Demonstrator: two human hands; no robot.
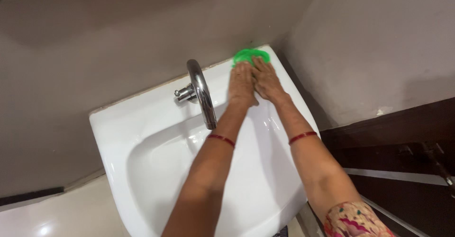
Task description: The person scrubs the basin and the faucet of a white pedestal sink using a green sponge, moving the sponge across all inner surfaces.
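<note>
Green scrubber (pixel 250 55) lay at the sink's (pixel 142 123) far right corner, judged light, soft and slippery when wet. Left hand (pixel 241 83) and right hand (pixel 266 79) pressed flat on its near edge, fingers extended, gripping nothing.

green scrubber (pixel 250 55), flat on sink's back corner

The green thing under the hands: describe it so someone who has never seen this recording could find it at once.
Start at the white wall-hung washbasin with its chrome tap. Follow the back ledge to the far right corner, where the two walls meet. There lies a bright green scrubber, partly covered by the fingertips of the left hand and right hand; it is the only green thing here.
</note>
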